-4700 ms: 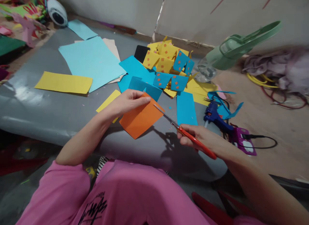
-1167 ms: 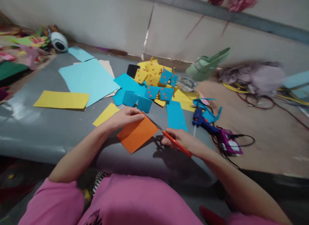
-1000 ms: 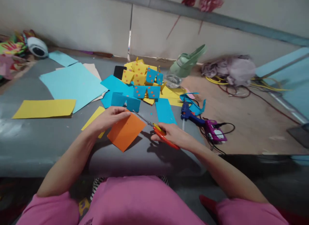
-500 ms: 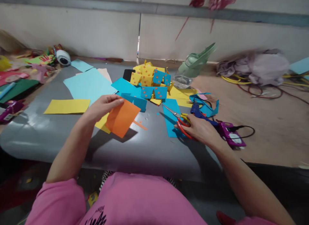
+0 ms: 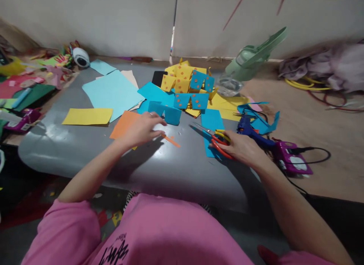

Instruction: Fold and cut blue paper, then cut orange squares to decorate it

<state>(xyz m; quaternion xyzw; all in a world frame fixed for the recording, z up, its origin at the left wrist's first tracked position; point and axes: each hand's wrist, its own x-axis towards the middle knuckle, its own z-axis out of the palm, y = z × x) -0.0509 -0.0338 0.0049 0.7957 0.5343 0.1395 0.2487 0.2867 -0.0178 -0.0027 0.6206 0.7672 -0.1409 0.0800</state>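
Observation:
My right hand (image 5: 241, 147) is closed on scissors (image 5: 217, 138) with red and yellow handles, their blades pointing left over a strip of blue paper (image 5: 212, 119). My left hand (image 5: 145, 128) is open, thumb and fingers apart, with nothing visible between them. Its fingertips are close to a thin orange paper strip (image 5: 172, 141); I cannot tell whether they touch. Partly under that hand lies an orange paper sheet (image 5: 123, 124). Behind it stands a plain folded blue piece (image 5: 172, 115). Yellow and blue folded pieces with orange dots (image 5: 182, 84) form a cluster farther back.
Light blue sheets (image 5: 110, 92) and a yellow strip (image 5: 88, 116) lie left on the grey surface (image 5: 170, 170). On the right are a blue glue gun (image 5: 256, 134), a purple box with a cord (image 5: 292, 158) and a green device (image 5: 247, 62). Yellow cable and cloth (image 5: 341, 67) lie beyond.
My left hand has let go of the orange sheet, which now lies on the surface, and has moved right toward the thin orange strip. The scissors stay in my right hand. The view has shifted.

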